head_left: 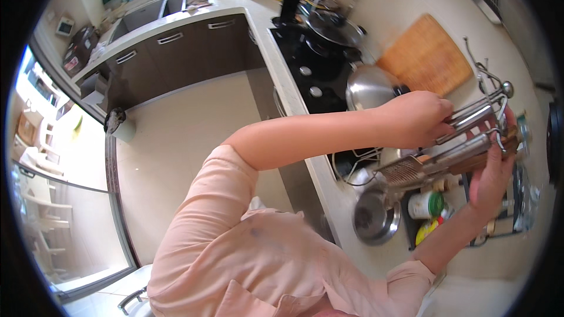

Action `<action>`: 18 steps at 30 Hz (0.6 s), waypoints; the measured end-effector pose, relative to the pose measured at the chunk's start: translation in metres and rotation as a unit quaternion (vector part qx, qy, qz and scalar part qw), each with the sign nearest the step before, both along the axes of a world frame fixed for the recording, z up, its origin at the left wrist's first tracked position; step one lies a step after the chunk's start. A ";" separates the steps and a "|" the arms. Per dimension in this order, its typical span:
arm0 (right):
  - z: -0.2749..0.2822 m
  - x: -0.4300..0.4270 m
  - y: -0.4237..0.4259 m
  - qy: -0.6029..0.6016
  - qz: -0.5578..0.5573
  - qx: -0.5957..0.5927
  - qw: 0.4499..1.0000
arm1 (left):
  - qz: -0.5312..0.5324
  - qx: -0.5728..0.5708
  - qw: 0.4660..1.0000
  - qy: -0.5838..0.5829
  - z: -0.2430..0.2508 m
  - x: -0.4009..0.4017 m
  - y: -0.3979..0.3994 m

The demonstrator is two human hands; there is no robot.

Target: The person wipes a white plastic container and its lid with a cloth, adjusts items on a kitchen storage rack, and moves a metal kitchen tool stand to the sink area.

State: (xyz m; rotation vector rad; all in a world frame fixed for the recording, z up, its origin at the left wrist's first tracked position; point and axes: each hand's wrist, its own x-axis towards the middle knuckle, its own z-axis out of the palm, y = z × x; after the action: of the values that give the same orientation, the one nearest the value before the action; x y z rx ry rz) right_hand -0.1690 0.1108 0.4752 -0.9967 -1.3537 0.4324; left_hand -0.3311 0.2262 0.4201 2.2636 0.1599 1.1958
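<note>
My left hand (416,119) reaches across to the right, its fingers closed around steel kitchen utensils below their handles. My right hand (489,180) holds the upper ends of the hanging utensils from the other side, fingers around the handles and hooks. A steel grater (398,171) hangs between and below the hands, beside a brown wooden utensil (471,163). The wire utensil rack (484,75) with curved hooks stands just beyond both hands. Which utensils each hand grips is partly hidden by the fingers.
A black hob (291,66) bears a lidded pot (335,31) and a steel domed lid (372,86). A wooden cutting board (425,55) leans against the wall. A steel bowl (376,218) and a green-lidded jar (425,205) stand below the hands. The counter edge (315,171) runs beneath my left arm.
</note>
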 end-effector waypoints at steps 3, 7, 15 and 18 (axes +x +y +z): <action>-0.010 -0.060 0.074 0.007 0.041 0.010 0.999 | 0.046 0.007 0.999 -0.007 -0.010 -0.064 0.060; -0.032 -0.151 0.187 -0.013 0.113 -0.006 0.993 | 0.143 -0.007 0.990 0.013 -0.034 -0.161 0.143; -0.072 -0.271 0.396 0.010 0.238 -0.021 0.971 | 0.246 -0.032 0.969 -0.008 -0.072 -0.291 0.314; -0.079 -0.308 0.476 0.014 0.272 -0.018 0.962 | 0.275 -0.055 0.960 0.020 -0.078 -0.330 0.386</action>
State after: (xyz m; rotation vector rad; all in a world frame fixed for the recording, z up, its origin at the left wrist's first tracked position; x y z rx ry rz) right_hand -0.4768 0.5865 0.3957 -0.6306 -1.5926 0.8814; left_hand -0.6610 0.6119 0.3422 2.2104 0.8973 1.3639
